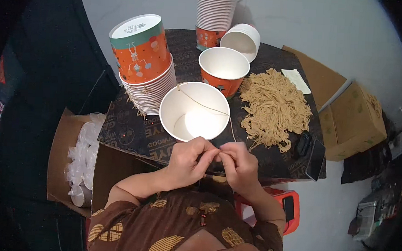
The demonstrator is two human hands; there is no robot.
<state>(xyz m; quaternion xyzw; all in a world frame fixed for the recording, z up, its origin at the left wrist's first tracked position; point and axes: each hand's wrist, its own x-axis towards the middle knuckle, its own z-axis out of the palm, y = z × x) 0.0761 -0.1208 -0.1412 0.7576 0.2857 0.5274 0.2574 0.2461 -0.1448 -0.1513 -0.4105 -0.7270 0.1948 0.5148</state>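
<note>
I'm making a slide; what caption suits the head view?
Left hand and right hand meet before an open cup, tan cord draped across its mouth.

Tabletop (180,47): dark, printed. Left edge: stack of upturned paper tubs (145,70), orange and green. Near edge, middle: open tub (173,110), white inside. Farther in: upright orange tub (214,83). Far edge: tall tub stack (214,17); beside it, tub on its side (252,37). Right edge: pile of tan string (277,106), white slip (297,80). Near right corner: black object (303,144), kind unclear.

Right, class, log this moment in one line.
left hand: fingertips meeting right hand | thin tan cord: from white-lined round paper bucket to right hand
</note>
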